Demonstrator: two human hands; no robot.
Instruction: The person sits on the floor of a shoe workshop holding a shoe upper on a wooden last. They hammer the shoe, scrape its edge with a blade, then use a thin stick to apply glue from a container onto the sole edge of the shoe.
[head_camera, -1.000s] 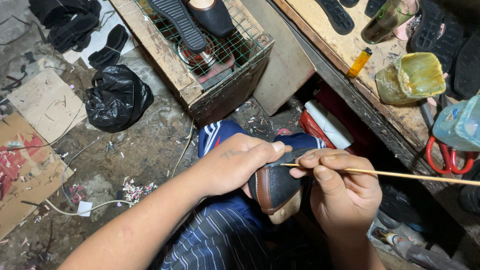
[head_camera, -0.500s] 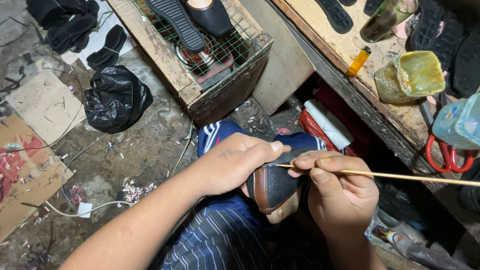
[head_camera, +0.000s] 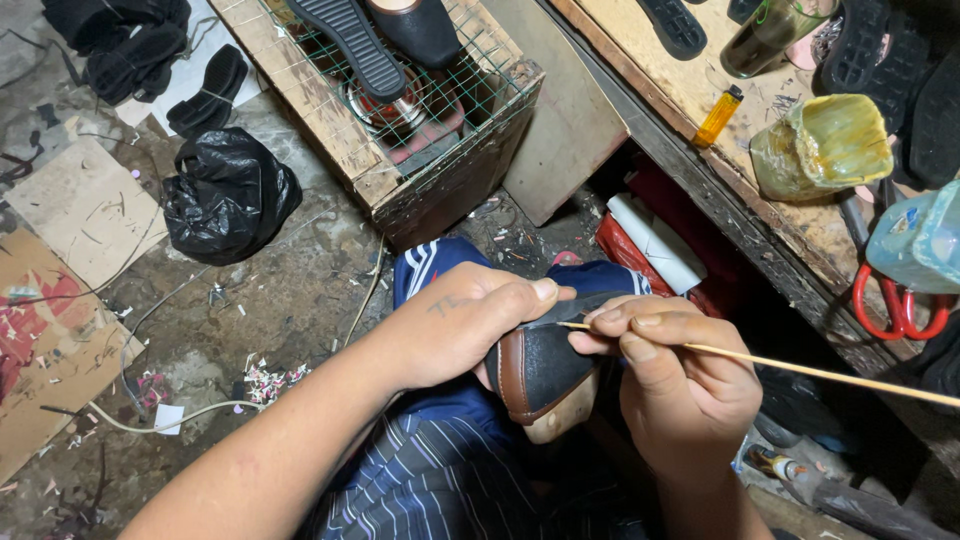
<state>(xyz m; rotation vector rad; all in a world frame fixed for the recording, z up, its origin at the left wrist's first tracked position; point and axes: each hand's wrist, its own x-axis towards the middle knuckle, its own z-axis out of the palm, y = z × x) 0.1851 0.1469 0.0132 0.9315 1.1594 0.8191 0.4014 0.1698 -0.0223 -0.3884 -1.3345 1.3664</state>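
Little is changed from the earlier frames: the shoe (head_camera: 545, 365) is still kept on the lap, gripped by the left hand (head_camera: 470, 325), while the thin stick (head_camera: 800, 372) remains pinched in the right hand (head_camera: 680, 385), its tip at the shoe's upper edge. A black bag (head_camera: 228, 195) is seen on the floor at left, a wire-topped wooden crate (head_camera: 400, 110) beyond, red scissors (head_camera: 893, 305) on the table (head_camera: 650, 70) at right.

The shoe (head_camera: 540, 365) sits between both hands, crate (head_camera: 400, 110) beyond it, bench (head_camera: 690, 90) seemingly rightward.
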